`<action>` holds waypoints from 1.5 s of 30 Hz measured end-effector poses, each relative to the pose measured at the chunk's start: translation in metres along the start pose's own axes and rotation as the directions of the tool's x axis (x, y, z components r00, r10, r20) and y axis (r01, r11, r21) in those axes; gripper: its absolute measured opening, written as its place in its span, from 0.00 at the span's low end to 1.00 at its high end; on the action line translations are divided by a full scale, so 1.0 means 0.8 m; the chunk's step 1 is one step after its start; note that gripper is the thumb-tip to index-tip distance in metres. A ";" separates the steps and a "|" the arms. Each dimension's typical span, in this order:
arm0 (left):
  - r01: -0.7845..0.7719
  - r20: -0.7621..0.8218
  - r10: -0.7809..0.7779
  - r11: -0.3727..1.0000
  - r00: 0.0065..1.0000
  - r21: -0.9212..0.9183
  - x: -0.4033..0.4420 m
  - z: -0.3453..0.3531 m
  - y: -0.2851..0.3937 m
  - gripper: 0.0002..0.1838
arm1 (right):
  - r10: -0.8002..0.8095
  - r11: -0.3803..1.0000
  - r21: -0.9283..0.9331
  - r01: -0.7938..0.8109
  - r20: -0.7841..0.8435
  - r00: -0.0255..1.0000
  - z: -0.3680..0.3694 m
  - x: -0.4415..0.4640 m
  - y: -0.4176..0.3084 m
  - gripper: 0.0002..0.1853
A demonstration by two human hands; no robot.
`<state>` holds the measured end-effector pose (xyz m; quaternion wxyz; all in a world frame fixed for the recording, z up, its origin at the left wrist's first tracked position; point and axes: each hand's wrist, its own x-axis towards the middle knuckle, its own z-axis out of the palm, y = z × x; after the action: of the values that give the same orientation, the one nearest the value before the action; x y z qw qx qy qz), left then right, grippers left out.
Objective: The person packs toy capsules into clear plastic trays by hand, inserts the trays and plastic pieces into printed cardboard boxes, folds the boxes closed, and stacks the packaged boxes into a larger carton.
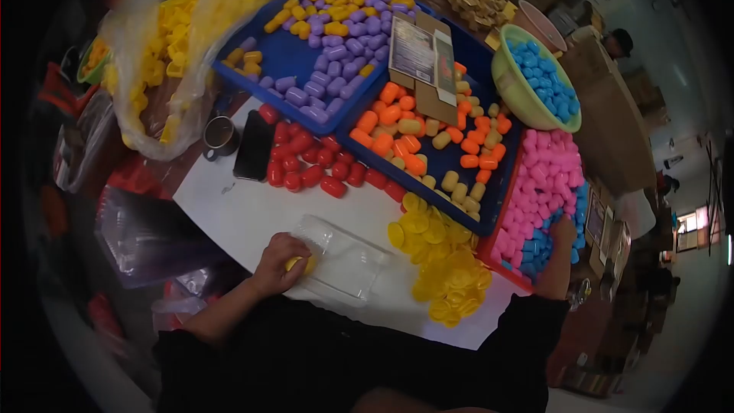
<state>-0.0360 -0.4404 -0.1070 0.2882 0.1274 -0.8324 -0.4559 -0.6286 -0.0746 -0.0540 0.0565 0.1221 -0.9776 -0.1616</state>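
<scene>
My left hand (277, 262) is closed round a small yellow piece (303, 265), perhaps one of the yellow discs, at the left edge of a clear plastic tray (342, 264). The tray lies on white paper and looks bare inside. To its right is a loose heap of thin yellow discs (451, 283). My right hand (563, 231) reaches into a red-rimmed tray (501, 269), among blue capsules (537, 251) beside pink capsules (540, 176). Its fingers are mostly hidden, so I cannot tell whether it grips a capsule.
Red capsules (311, 176), a black phone (254, 145) and a cup (221, 135) stand left of blue trays (325, 125) holding purple, yellow, orange and tan capsules. An open cardboard box (436, 103) rests there. Beyond are a green bowl (501, 80) and a plastic bag (153, 141).
</scene>
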 end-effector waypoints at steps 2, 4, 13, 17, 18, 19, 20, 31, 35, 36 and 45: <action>0.023 -0.030 -0.024 1.000 0.999 -0.009 0.001 0.003 0.001 0.07 | 0.000 1.000 -0.006 0.000 -0.015 1.000 -0.008 -0.007 -0.011 0.23; 0.053 -0.033 -0.054 0.998 0.998 -0.036 -0.003 0.003 -0.001 0.06 | 0.030 0.970 0.240 0.024 -0.220 0.975 -0.096 -0.064 -0.052 0.21; 0.029 -0.035 -0.029 0.999 0.999 -0.016 -0.004 0.009 -0.008 0.07 | -0.959 -0.113 0.356 0.928 -0.284 -0.008 -0.200 -0.399 -0.334 0.23; 0.052 -0.088 -0.046 0.996 0.995 0.073 0.001 0.017 0.000 0.07 | -0.983 -0.116 0.379 0.918 -0.176 -0.052 -0.155 -0.427 -0.393 0.25; 0.056 -0.117 -0.044 0.994 0.992 0.099 0.000 0.020 0.001 0.07 | -0.985 -0.113 0.383 0.917 -0.167 -0.052 -0.155 -0.429 -0.388 0.25; 0.060 -0.147 -0.041 0.991 0.988 0.123 -0.001 0.022 0.000 0.08 | -0.974 -0.123 0.491 0.863 -0.225 -0.011 -0.157 -0.427 -0.380 0.26; 0.064 -0.147 -0.047 0.991 0.988 0.114 -0.001 0.023 0.001 0.08 | -0.960 -0.138 0.589 0.796 -0.278 0.039 -0.158 -0.423 -0.371 0.27; -0.082 -0.184 0.080 0.997 0.980 -0.004 0.070 -0.039 0.023 0.19 | -0.999 0.032 0.946 0.324 0.020 0.041 -0.167 -0.411 -0.358 0.27; -0.232 -0.202 0.339 0.878 0.919 0.419 0.252 -0.105 -0.041 0.23 | -0.994 0.050 0.871 0.489 -0.002 0.105 -0.167 -0.410 -0.339 0.30; -0.196 -0.204 0.331 0.849 0.921 0.492 0.302 -0.112 -0.076 0.24 | -0.992 0.057 0.869 0.491 -0.005 0.125 -0.173 -0.404 -0.331 0.30; -0.039 -0.159 0.270 0.604 0.950 0.796 0.527 -0.132 -0.388 0.32 | -0.748 0.146 0.965 0.220 -0.038 0.663 -0.231 -0.298 -0.226 0.27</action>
<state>-0.3266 -0.8844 -0.1678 0.3499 0.2265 -0.9090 0.0016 -0.3311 -0.2350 0.0432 -0.3124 0.4101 -0.7661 0.3838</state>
